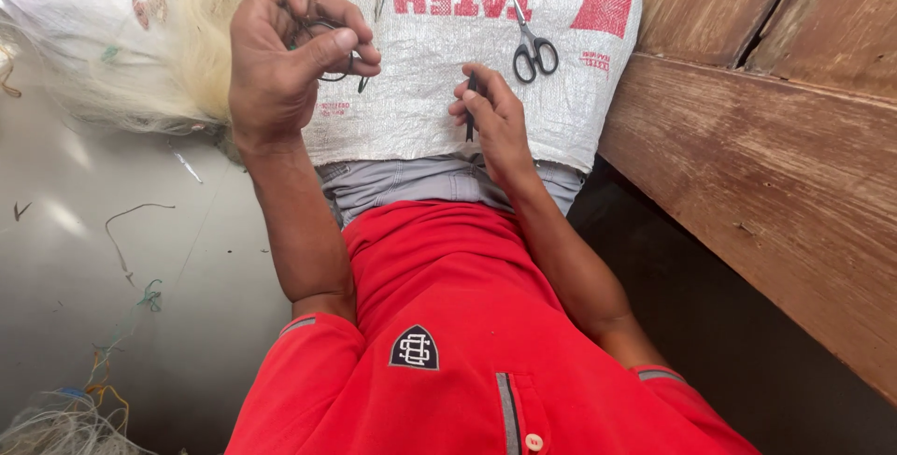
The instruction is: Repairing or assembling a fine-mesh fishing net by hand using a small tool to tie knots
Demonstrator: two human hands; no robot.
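Scissors (pixel 533 46) on woven sack (pixel 561 109) — pale netting (pixel 177 53) beside.

We see a red polo shirt (pixel 439 277) with short sleeves edged in grey, a dark shield-shaped badge (pixel 414 348) on the chest and a grey placket with a pale button (pixel 533 442). Nearer the hands, grey trousers (pixel 411 179) show, and both forearms are bare.

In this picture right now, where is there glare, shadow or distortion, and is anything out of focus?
In the head view, strong glare washes out the pale netting at upper left and shines on the grey floor. Deep shadow fills the gap under the wooden bench. The wide lens bends the edges. The left hand, right hand and scissors look sharp.
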